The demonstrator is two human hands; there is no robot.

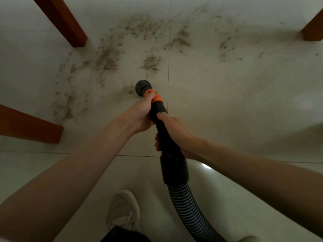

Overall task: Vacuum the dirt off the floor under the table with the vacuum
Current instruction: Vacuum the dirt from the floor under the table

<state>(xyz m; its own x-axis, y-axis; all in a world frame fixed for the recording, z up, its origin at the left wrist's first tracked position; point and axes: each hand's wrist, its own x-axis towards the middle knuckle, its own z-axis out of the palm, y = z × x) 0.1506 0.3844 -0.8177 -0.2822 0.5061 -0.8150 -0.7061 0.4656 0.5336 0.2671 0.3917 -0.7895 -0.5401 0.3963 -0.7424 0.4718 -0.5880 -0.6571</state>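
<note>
Brown dirt (108,58) lies scattered in patches over the pale tiled floor (227,95) between the table legs. A black vacuum tube (170,163) with an orange collar (156,97) ends in a round black nozzle (142,87), which sits at the floor beside a small dirt patch (128,89). My left hand (142,113) grips the tube just behind the orange collar. My right hand (174,133) grips the tube lower down, with a finger stretched along it. A ribbed hose (188,212) runs from the tube toward the bottom edge.
Three reddish-brown wooden table legs stand around the dirt: one at upper left (66,23), one at left (31,128), one at upper right (313,30). A white shoe (125,210) is planted below the hands. Tile seams cross near the nozzle.
</note>
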